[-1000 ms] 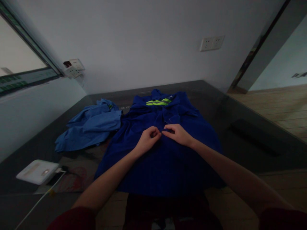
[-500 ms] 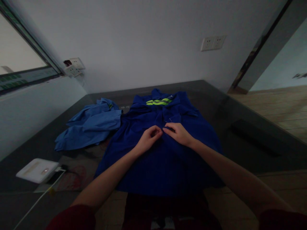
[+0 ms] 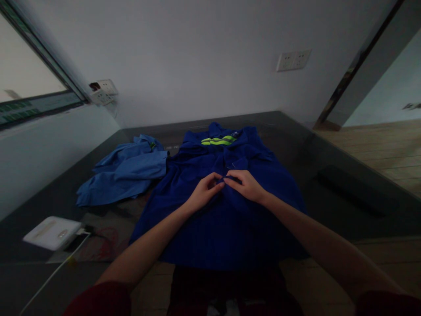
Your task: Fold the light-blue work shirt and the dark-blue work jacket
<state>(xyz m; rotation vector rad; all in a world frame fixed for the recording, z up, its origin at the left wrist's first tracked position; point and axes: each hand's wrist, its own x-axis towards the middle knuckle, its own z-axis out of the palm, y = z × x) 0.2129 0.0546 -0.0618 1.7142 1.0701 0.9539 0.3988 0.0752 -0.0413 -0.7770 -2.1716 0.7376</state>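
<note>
On the counter (image 3: 289, 136) lie two garments: one royal-blue work jacket (image 3: 223, 228) spread flat, its front pinched between the fingertips of the left hand (image 3: 204, 193) and the right hand (image 3: 245, 185), and one paler blue shirt (image 3: 126, 173) crumpled alongside.

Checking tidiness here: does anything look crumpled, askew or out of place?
The lighter blue garment lies crumpled in a heap left of the dark blue jacket, which is spread flat under the left hand and right hand pinching its front. Nothing looks spilled or torn.
</note>
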